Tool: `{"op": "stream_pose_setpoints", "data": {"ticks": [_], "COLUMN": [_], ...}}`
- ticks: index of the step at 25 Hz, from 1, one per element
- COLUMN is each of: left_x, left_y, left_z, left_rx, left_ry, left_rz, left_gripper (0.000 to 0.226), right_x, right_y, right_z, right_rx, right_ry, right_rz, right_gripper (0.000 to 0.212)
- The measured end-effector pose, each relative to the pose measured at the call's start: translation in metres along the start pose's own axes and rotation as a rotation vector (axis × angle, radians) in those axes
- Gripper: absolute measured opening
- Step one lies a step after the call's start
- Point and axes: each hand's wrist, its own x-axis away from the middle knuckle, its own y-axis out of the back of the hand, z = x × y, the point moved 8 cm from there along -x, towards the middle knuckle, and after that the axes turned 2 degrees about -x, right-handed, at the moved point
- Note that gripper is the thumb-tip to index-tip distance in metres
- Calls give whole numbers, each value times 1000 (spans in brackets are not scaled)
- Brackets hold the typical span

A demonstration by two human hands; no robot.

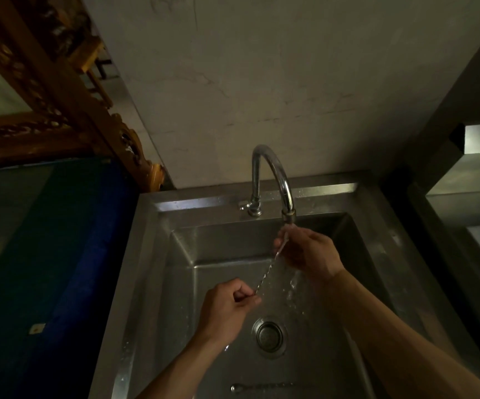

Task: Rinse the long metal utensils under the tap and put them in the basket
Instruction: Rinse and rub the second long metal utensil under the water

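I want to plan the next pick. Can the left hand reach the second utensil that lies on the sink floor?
Probably not yet: the left hand pinches the lower end of the twisted utensil under the tap. Nothing covers the second utensil below.

Dim, murky wide-angle view w/ bent edges, dark left side, glints on tap (273,174).

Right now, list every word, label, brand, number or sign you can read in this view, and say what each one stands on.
None can be read.
Small pale tag on the dark blue surface: too small and dim to tell if it bears text.
Faint scrawl on the wall above: not legible.
Tap, sink and twisted utensil held in both hands: no markings show.
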Motion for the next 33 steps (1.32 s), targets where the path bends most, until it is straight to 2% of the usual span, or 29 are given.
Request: {"op": "stream_pose_setpoints", "data": {"ticks": [2, 6, 10, 14, 16, 19, 21, 25, 28, 30, 33], "left_x": [0, 2, 1, 3, 3, 1, 2, 4, 4, 2, 3], "left_y": [-1, -3, -4, -3, -2, -2, -2, -1, -5, -7, -7], "left_z": [1, 3, 5, 5, 3, -3, -7, -7, -16, -20, -20], "left_rx": [-13, -9, -45, -30, -14, 1, -12, 12, -1, -76, -126], "left_ry": [7, 21, 29, -8, -13, -34, -41, -30, -85, -106, -119], "left_rz": [6, 15, -14, -13, -12, -4, -11, -6, 38, 40, 62], "left_gripper": [24, 24, 24, 27, 25, 24, 24, 21, 16, 16, 22], "right_x": [0, 1, 0, 4, 5, 2, 1, 3, 0, 1, 3], "right_y": [2, -4, -2, -17, -23, -16, -12, -18, -7, -11, -20], "right_z": [-2, 7, 2, 1, 1, 1, -1, -3, -5, -7, -6], "right_rx": [-19, -35, -114, -200, -247, -188, -276, -169, -172, -164, -162], "right_ry": [-13, 22, -41, -43, -68, -65, -79, -89, -91, -98, -53], "right_rz": [-13, 76, 5, 149, 188, 60, -13, 70, -31, -21, 49], "right_gripper": [30, 26, 30, 19, 28, 22, 27, 27, 25, 31, 20]}}
